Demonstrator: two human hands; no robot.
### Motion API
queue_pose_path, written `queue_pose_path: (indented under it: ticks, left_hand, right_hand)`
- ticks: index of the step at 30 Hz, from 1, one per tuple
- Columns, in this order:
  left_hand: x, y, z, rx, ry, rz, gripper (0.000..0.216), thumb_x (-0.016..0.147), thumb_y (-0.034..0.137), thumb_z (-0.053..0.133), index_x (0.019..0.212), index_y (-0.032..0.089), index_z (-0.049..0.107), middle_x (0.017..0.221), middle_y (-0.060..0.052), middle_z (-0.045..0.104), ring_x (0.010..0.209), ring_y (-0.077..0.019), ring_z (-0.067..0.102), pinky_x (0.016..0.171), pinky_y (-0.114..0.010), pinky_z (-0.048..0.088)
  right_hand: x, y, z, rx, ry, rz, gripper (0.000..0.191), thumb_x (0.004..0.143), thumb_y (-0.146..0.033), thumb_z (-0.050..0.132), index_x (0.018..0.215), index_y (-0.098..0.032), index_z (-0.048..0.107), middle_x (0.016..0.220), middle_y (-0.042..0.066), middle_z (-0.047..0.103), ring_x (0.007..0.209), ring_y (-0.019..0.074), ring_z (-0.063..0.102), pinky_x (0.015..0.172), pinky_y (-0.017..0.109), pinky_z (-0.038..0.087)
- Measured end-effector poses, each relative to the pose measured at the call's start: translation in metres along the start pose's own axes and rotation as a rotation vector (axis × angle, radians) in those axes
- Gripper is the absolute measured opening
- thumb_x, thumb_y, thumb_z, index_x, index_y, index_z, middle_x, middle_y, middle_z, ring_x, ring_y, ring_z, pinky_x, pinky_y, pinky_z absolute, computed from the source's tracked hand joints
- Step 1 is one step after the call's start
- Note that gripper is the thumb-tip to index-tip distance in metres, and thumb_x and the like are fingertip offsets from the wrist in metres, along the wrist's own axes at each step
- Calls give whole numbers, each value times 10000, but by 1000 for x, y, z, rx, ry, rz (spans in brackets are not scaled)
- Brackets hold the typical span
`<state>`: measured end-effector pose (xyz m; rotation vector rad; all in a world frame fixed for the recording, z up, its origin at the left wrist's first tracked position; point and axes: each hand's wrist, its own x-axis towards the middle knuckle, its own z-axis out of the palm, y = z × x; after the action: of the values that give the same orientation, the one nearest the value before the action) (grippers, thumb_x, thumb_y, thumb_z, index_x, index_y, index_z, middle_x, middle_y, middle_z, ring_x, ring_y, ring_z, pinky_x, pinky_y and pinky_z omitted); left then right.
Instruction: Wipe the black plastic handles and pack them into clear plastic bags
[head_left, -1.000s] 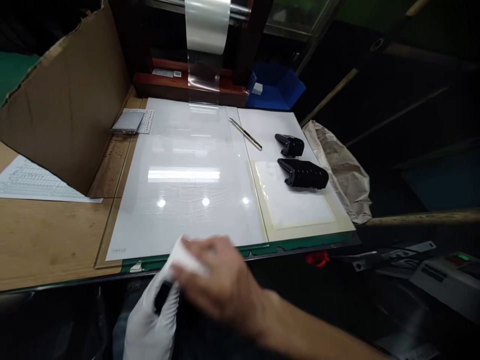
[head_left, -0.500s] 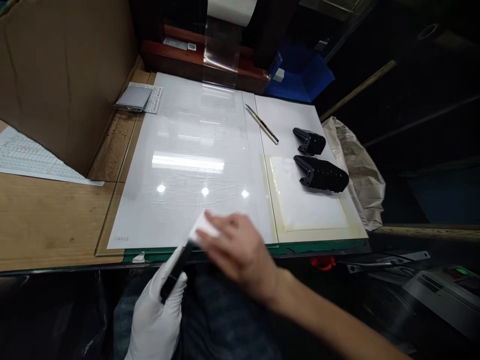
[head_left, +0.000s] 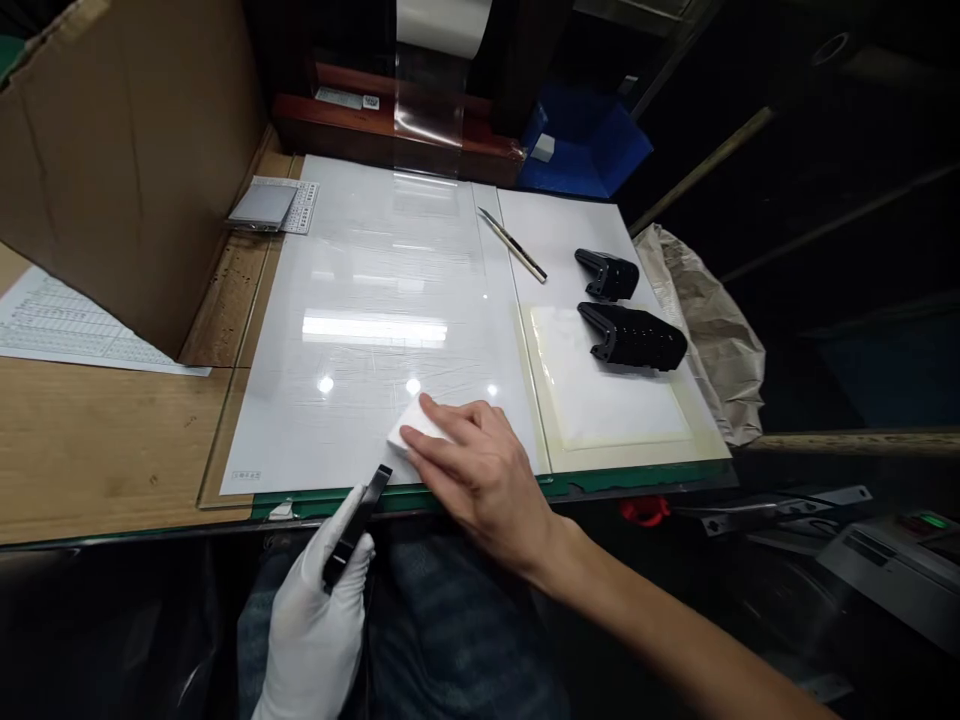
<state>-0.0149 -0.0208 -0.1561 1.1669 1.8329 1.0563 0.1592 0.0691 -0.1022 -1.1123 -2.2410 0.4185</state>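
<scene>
My left hand (head_left: 319, 620), in a white glove, is below the table's front edge and closed round a thin black flat part (head_left: 358, 523) held edge-up. My bare right hand (head_left: 469, 470) lies on the glossy white sheet (head_left: 375, 300) near its front edge, fingers pressed onto a small white cloth pad (head_left: 409, 432). Two black ribbed plastic parts (head_left: 632, 337) (head_left: 607, 273) lie on the right side of the sheet, the larger one partly on a cream backing sheet (head_left: 607, 410).
A cardboard box wall (head_left: 127, 160) stands at the left, with a printed paper (head_left: 67, 325) beneath it. A small grey screen module (head_left: 262, 205), tweezers (head_left: 512, 243), a film roll (head_left: 439, 30), a blue bin (head_left: 585, 150) and crumpled brown paper (head_left: 712, 320) surround the sheet.
My right hand has moved forward from below the table edge onto the white sheet, carrying the white pad with it. My left hand has stayed low with the black part.
</scene>
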Motion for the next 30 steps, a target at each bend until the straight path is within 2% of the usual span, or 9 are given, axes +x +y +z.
queue_pose_path:
  ticks: [5, 8, 11, 13, 17, 21, 24, 26, 30]
  left_hand:
    - [3, 12, -3, 2, 3, -118, 531, 808, 645, 694, 1167, 257, 744, 1145, -56, 779, 1018, -260, 735, 980, -344, 571]
    - [7, 33, -1, -119, -87, -248, 535, 827, 662, 670, 1126, 222, 730, 816, -28, 769, 668, -177, 689, 650, -247, 577]
    - [13, 57, 9, -490, -28, -451, 677, 876, 769, 480, 1137, 182, 694, 623, -4, 665, 438, -141, 534, 397, -242, 426]
    - [17, 68, 16, -661, 43, -545, 785, 885, 815, 347, 1208, 177, 670, 728, -39, 712, 489, -164, 591, 415, -268, 466]
    - [22, 75, 22, -669, 71, -622, 776, 874, 803, 430, 1291, 191, 663, 823, -54, 754, 600, -187, 674, 471, -267, 527]
    - [23, 72, 22, -637, 92, -599, 805, 883, 819, 381, 1265, 186, 699, 838, -78, 767, 731, -222, 731, 531, -280, 577]
    - [22, 70, 24, -620, 70, -572, 727, 890, 778, 451, 1305, 225, 676, 860, -54, 776, 783, -215, 739, 552, -268, 587]
    - [22, 70, 25, -600, 73, -544, 732, 887, 779, 459, 1275, 204, 693, 849, -63, 776, 791, -226, 739, 560, -278, 594]
    - [20, 71, 27, -535, 55, -505, 735, 875, 775, 488, 1269, 188, 692, 714, -45, 734, 634, -215, 699, 442, -267, 524]
  right_hand:
    - [3, 9, -4, -34, -65, -13, 264, 1035, -303, 551, 1224, -226, 719, 1398, 133, 639, 1118, 271, 590, 868, 458, 531]
    - [4, 8, -2, -61, -4, 134, 267, 1033, -290, 552, 1232, -225, 718, 1440, 150, 598, 1207, 283, 553, 934, 494, 523]
    - [0, -6, 7, 68, 3, 45, 296, 1026, -272, 550, 1287, -241, 685, 1477, 168, 553, 1306, 270, 516, 992, 485, 517]
    - [-2, -12, 12, 139, -20, -62, 297, 1020, -263, 547, 1284, -264, 683, 1485, 156, 547, 1322, 261, 513, 1004, 488, 513]
    - [-1, -5, 13, 164, 32, 39, 278, 993, -212, 586, 1236, -264, 711, 1442, 138, 595, 1276, 254, 537, 1003, 504, 506]
    - [-4, 7, 8, 192, -37, -145, 340, 941, -138, 600, 1242, -255, 707, 1483, 134, 560, 1317, 249, 513, 1020, 472, 492]
    - [-8, 5, 6, 95, 67, 60, 298, 997, -168, 548, 1234, -239, 714, 1436, 160, 595, 1279, 259, 522, 990, 481, 499]
    - [-11, -2, 6, 73, 55, 93, 319, 995, -165, 527, 1254, -225, 702, 1462, 179, 565, 1276, 289, 513, 970, 502, 499]
    - [-15, -18, 9, 33, 101, 218, 380, 979, -109, 512, 1281, -263, 684, 1483, 144, 554, 1276, 298, 505, 955, 512, 493]
